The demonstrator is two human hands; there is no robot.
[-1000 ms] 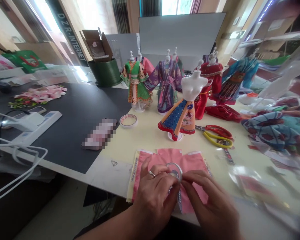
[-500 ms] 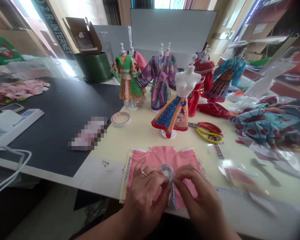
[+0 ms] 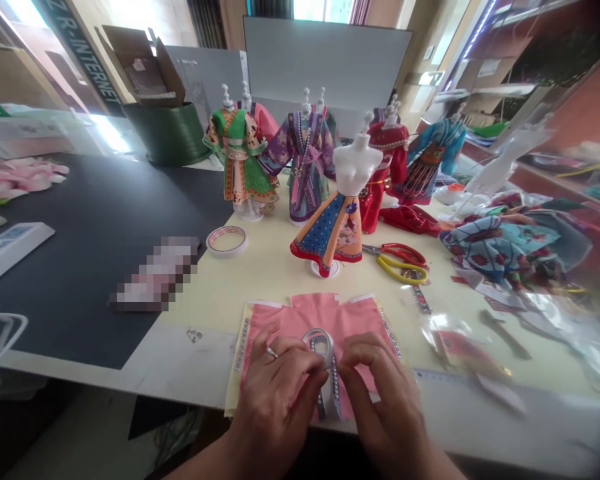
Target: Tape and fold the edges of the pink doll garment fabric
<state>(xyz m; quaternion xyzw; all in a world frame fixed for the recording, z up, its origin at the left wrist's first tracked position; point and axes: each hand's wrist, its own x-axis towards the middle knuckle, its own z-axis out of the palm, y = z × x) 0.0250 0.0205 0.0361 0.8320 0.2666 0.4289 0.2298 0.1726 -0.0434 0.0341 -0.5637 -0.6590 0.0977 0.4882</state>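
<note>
A small roll of tape (image 3: 320,341) stands on edge between my two hands, over a flat pink doll garment (image 3: 314,319) with beaded trim. My left hand (image 3: 277,393), a ring on one finger, grips the roll from the left. My right hand (image 3: 380,400) pinches at its right side, fingers closed on the roll's edge. A strip of beaded trim (image 3: 334,393) runs down below the roll between my hands. The garment lies on the cream tabletop (image 3: 260,280) near the front edge.
A white mannequin with a blue-orange skirt (image 3: 337,223) stands just behind the garment. Dressed doll stands (image 3: 240,160) line the back. Red and yellow scissors (image 3: 397,260) lie to the right, a second tape roll (image 3: 226,240) to the left, fabric piles (image 3: 505,247) at right.
The view has shifted right, so everything slid left in the picture. My hands stay together on the tape roll over the pink garment, with only small finger movements.
</note>
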